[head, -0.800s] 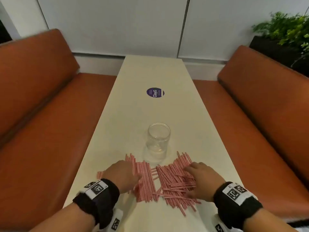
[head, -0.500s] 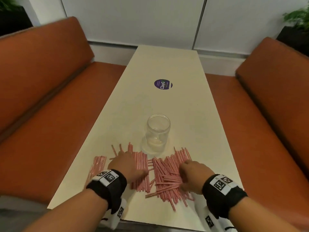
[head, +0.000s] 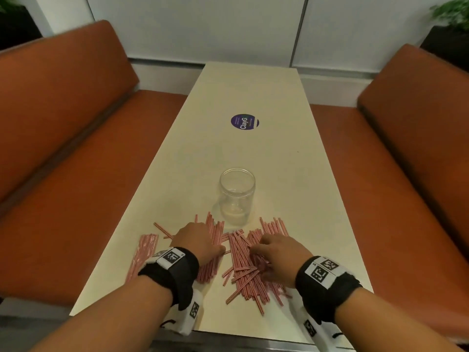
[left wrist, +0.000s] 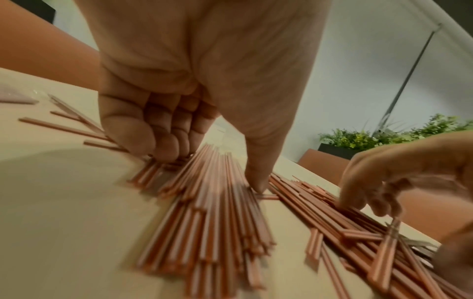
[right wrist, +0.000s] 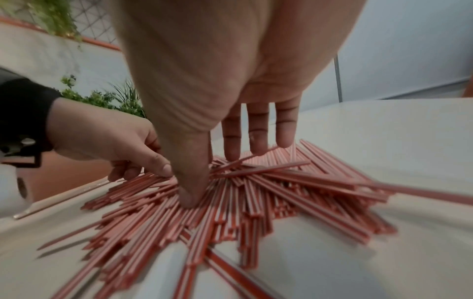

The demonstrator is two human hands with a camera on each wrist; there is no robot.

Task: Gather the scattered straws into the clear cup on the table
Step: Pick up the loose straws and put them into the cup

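Observation:
A clear cup point(head: 237, 196) stands upright and empty on the cream table point(head: 253, 153). Red-and-white straws lie just in front of it in two loose piles, a left pile point(head: 215, 237) and a larger, more tangled right pile point(head: 243, 273). My left hand point(head: 203, 242) is on the left pile; in the left wrist view its curled fingers point(left wrist: 153, 141) and thumb bracket a bundle of straws point(left wrist: 217, 202). My right hand point(head: 269, 252) rests on the right pile, fingers point(right wrist: 256, 141) straight and thumb pressing down on the straws point(right wrist: 281, 192).
A wrapped packet of straws point(head: 144, 252) lies by the table's left edge, with a few loose straws point(head: 162, 228) beside it. A purple round sticker point(head: 245, 121) is further up the table. Orange benches point(head: 76, 174) flank both sides.
The head view has swung left, bringing the wrapped packet into sight. Both hands stay on the straws; the right hand has drawn in from the pile's far edge toward its middle.

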